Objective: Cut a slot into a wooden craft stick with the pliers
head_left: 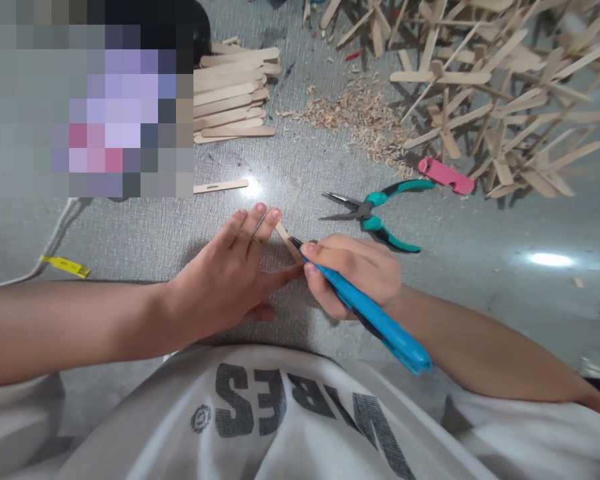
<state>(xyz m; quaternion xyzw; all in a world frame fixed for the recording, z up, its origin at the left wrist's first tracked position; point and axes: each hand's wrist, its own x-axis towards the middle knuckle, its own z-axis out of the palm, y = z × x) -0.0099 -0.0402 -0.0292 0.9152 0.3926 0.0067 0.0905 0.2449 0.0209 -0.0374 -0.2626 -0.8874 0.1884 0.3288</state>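
My left hand is palm down on the table, pinning a wooden craft stick between its index fingertip at the far end and its thumb at the near end. Fingers of my right hand wrap around a blue utility knife, whose dark tip touches or nearly touches the stick between the left finger and thumb. Beyond my left hand lies another craft stick with a narrow slot or mark along it. Needle-nose pliers with teal and black handles rest open beyond my right hand.
A pile of craft sticks lies at the back, beside wood shavings. Crossed, joined sticks heap up at the back right. Near them is a pink knife. A cable with a yellow tag runs at the left, below a blurred-out area.
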